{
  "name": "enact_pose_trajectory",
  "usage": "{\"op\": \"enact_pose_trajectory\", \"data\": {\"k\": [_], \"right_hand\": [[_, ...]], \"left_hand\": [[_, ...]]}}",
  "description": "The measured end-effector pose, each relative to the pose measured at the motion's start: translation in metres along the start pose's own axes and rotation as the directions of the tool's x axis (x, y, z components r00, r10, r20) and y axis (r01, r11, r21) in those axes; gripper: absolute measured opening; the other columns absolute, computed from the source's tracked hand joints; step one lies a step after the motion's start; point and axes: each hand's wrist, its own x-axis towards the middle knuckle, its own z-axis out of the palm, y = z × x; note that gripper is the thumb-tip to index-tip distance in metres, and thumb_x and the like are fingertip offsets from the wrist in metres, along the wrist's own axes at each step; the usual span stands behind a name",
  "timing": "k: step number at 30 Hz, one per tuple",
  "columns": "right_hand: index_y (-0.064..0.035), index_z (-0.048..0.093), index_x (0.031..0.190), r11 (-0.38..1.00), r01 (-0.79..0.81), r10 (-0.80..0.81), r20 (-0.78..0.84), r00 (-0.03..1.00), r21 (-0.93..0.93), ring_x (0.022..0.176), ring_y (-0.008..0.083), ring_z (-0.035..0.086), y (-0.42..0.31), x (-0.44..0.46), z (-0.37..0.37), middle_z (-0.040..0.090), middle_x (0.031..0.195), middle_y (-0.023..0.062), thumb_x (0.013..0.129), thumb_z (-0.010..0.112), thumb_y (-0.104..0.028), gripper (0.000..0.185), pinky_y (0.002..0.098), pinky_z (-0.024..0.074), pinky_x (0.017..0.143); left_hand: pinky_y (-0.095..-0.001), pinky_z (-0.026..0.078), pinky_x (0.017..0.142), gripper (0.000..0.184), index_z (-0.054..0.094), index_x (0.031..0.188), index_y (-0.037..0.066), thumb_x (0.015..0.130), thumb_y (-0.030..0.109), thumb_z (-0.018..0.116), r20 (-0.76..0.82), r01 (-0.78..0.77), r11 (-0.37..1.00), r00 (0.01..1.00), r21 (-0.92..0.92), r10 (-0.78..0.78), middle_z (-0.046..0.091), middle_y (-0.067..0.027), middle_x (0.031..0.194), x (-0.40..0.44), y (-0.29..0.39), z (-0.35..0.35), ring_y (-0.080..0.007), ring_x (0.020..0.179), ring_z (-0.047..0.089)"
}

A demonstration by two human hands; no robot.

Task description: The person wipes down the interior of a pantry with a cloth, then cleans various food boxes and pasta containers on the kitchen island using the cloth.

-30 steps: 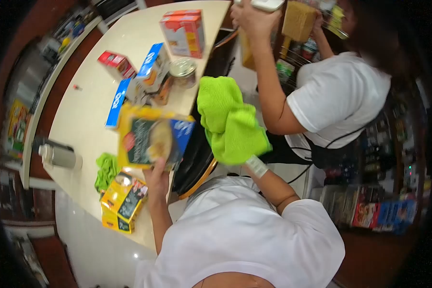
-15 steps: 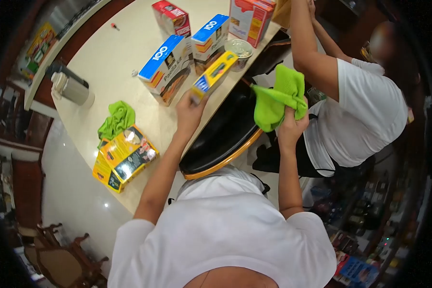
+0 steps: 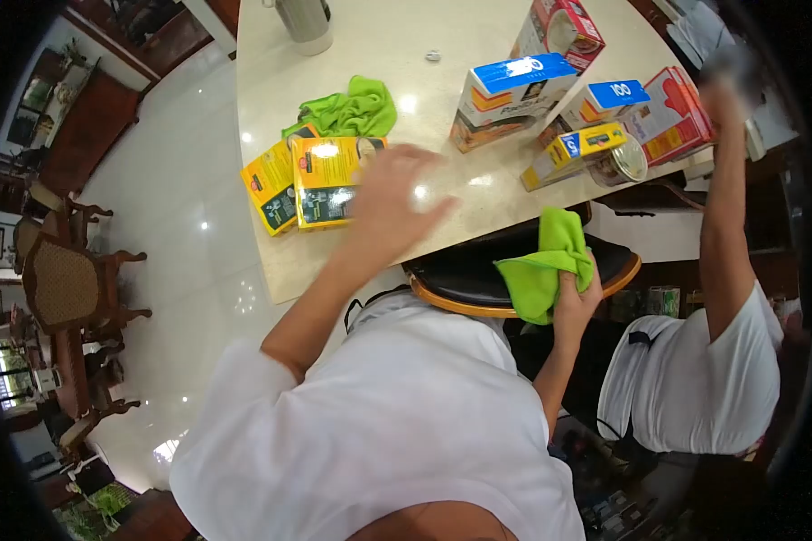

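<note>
My left hand (image 3: 395, 206) hovers by the yellow boxes with its fingers apart and nothing in them, slightly blurred. Under and beside it lies a yellow and dark green box (image 3: 323, 194), partly covered by the hand. It overlaps a similar yellow box (image 3: 271, 187) to its left. In my right hand (image 3: 579, 293) a bright green cloth (image 3: 541, 275) is gripped, hanging in front of the black chair seat. A small yellow carton (image 3: 573, 155) stands at the table edge, next to a can (image 3: 624, 162).
Behind the carton stand two blue-topped pasta boxes (image 3: 505, 104) (image 3: 604, 101) and two red boxes (image 3: 573, 32) (image 3: 672, 117). A crumpled green cloth (image 3: 356, 108) and a metal flask (image 3: 305, 25) are on the table (image 3: 424, 171). A black chair (image 3: 478, 270) and another person (image 3: 695, 379) are close by.
My left hand has let go of the small yellow carton, now standing beside the can, and moved left to the yellow boxes. My view has turned left. The right hand keeps the cloth.
</note>
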Motion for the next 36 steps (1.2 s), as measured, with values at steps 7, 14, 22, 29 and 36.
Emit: {"op": "enact_pose_trajectory", "data": {"k": [7,14,22,29,36], "right_hand": [[0.0016,0.054,0.109,0.981,-0.026,-0.064,0.445,0.893,0.194,0.080,0.0145,0.060,-0.021,0.038,0.130,0.060,0.096,0.0114,0.083,0.053,-0.011,0.029,0.0292,0.0501,0.064],[-0.0149,0.044,0.129,0.695,0.712,-0.504,0.639,0.581,-0.099,0.120,0.0409,0.036,-0.033,0.029,0.207,0.037,0.132,0.0217,0.079,0.056,-0.023,0.052,0.0438,0.0359,0.097],[-0.0015,0.051,0.118,0.630,-0.609,0.143,0.699,0.701,0.482,0.096,0.0190,0.060,-0.067,0.046,0.133,0.060,0.109,0.0092,0.095,0.039,-0.038,0.044,0.0315,0.0494,0.079],[-0.0042,0.050,0.120,0.235,-0.536,-0.038,0.559,0.828,0.811,0.088,0.0196,0.062,-0.056,0.023,0.099,0.060,0.104,0.0100,0.093,0.042,-0.040,0.046,0.0338,0.0525,0.075],[-0.0032,0.046,0.121,0.930,0.216,-0.325,0.391,0.861,0.297,0.114,0.0310,0.039,-0.103,0.029,0.115,0.045,0.116,0.0180,0.088,0.050,-0.031,0.043,0.0354,0.0310,0.096]], "left_hand": [[-0.0403,0.043,0.085,0.059,0.048,0.117,-0.004,0.079,0.037,0.066,-0.119,0.719,0.657,0.690,0.225,-0.714,0.056,-0.0203,0.108,-0.050,-0.058,-0.057,-0.0309,0.096,0.055],[-0.0294,0.042,0.089,0.043,0.046,0.121,-0.006,0.083,0.009,0.060,-0.055,0.495,0.620,0.753,-0.609,-0.656,0.055,-0.0135,0.113,-0.062,-0.053,-0.049,-0.0193,0.105,0.052],[-0.0306,0.042,0.093,0.051,0.041,0.127,-0.008,0.083,0.008,0.061,-0.058,0.202,0.557,0.909,-0.806,-0.414,0.054,-0.0132,0.118,-0.058,-0.061,-0.085,-0.0191,0.105,0.054],[-0.0418,0.040,0.094,0.054,0.035,0.134,0.012,0.091,0.042,0.048,0.107,0.110,-0.031,0.790,-0.993,-0.604,0.048,-0.0052,0.126,-0.023,-0.064,-0.049,-0.0220,0.114,0.045],[-0.0352,0.046,0.069,0.053,0.044,0.128,0.012,0.091,0.050,0.039,0.197,0.252,0.421,0.966,-0.872,-0.170,0.053,-0.0070,0.113,-0.010,0.040,0.010,-0.0199,0.089,0.053]]}}
